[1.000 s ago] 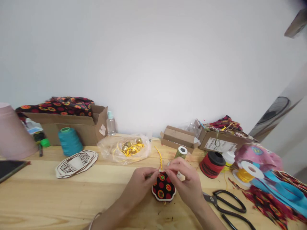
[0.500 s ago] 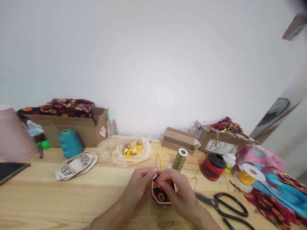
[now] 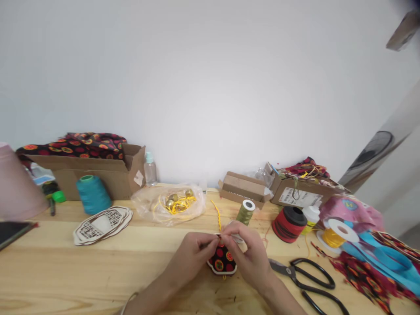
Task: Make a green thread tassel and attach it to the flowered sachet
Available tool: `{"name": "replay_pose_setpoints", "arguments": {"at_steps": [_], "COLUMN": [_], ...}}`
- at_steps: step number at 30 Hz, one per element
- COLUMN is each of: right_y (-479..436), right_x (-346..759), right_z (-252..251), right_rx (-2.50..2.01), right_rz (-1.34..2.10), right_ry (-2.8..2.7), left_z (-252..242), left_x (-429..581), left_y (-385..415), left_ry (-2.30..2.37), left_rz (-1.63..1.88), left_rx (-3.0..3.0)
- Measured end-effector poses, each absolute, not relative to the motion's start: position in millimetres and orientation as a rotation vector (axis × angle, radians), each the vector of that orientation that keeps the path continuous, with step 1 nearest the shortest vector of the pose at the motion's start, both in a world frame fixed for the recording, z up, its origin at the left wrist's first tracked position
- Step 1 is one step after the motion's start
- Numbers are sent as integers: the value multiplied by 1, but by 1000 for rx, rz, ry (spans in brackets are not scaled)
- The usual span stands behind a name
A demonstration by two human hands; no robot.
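Between my hands is a small patterned-fabric ornament [image 3: 225, 261], black with red and yellow flowers and edged in a pale rim. A little yellow loop shows at its lower edge, and a twisted yellow cord [image 3: 216, 214] runs up from its top. The left side and top of the ornament are pinched in the thumb and fingers of my left hand [image 3: 193, 258]. My right hand [image 3: 252, 256] is closed in a pinch at the top edge, its fingertips close to the left ones. Whatever lies between those right fingertips is too small to make out.
Just behind my right hand stands an olive thread spool [image 3: 246, 212]. Black-handled scissors [image 3: 295, 273] lie to the right, near a red-and-black cord roll [image 3: 289, 224]. A plastic bag of bells [image 3: 170, 203], pale cut-out plaques [image 3: 103, 224] and a teal thread cone [image 3: 94, 195] sit left.
My right hand has moved up to the ornament's top edge, uncovering more of the fabric front. My left fingertips have shifted slightly right. The whole view has shifted a little.
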State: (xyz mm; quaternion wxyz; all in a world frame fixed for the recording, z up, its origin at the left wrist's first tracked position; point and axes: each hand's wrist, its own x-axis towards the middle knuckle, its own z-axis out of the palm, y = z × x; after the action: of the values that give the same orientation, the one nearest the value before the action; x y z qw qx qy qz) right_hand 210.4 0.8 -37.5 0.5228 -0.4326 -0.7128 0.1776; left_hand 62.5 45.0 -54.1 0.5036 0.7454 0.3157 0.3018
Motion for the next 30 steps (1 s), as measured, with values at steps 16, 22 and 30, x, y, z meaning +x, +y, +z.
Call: {"name": "replay_pose_setpoints", "arguments": {"at_steps": [16,22,30], "right_y": [5,4,4], "right_x": [210,205,205], "right_z": [-29,-33,-37], "right_rx": [-973,-1100,-1084], "right_rz": [1174,951,873], "right_ry": [-1090,-1236,-1279], "left_z": [-58,-56,-56], "left_x": [61,64,63], "left_y": [40,40,46], "left_ry": [714,715,769], "left_rz": [615,689,854], "left_rx": [2007,1818,1158]}}
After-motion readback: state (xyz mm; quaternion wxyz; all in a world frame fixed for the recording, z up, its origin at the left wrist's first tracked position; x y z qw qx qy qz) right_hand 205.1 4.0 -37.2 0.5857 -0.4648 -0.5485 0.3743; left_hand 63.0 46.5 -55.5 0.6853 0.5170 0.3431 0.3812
